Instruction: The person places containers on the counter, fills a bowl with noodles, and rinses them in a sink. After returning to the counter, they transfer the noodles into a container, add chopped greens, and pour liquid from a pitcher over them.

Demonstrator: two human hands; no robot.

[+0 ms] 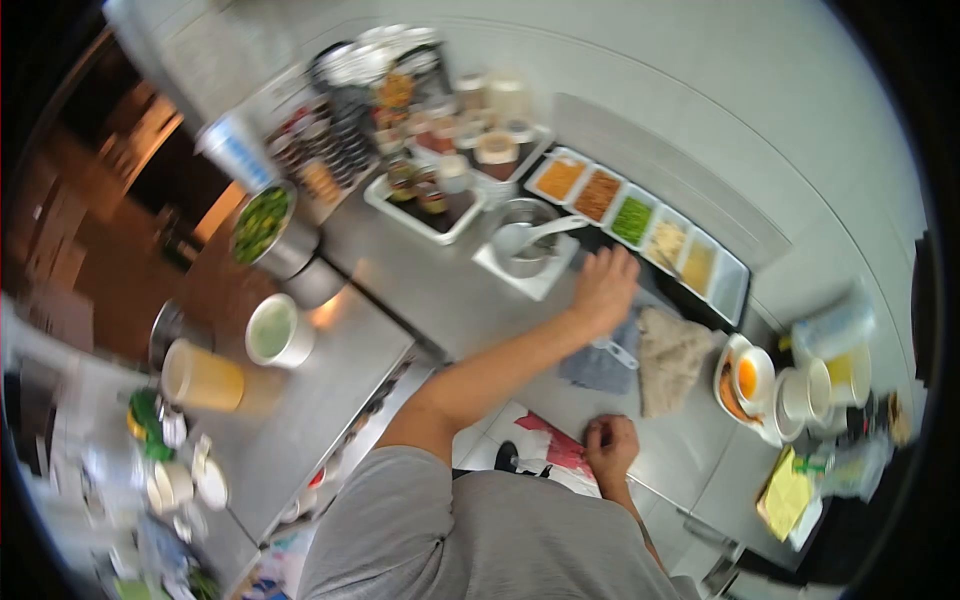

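Note:
My left hand (605,290) reaches over the steel counter, fingers slightly apart and blurred, nothing visible in it. It is just in front of a row of white trays with orange bits, brown bits, chopped greens (631,220) and pale bits (665,245). A steel pot (522,262) with a white ladle (555,230) across it stands on a white square base to its left. Below the hand lie a grey-blue cloth (600,368) and a beige cloth (668,360). My right hand (610,445) is curled near the counter's front edge, with nothing visible in it.
Jars and bottles (430,190) stand in trays at the back. On the left are a steel container of greens (263,225), a white tub (278,330) and a yellowish container (203,375). White bowls (805,393) and a yellow packet (785,490) are at the right.

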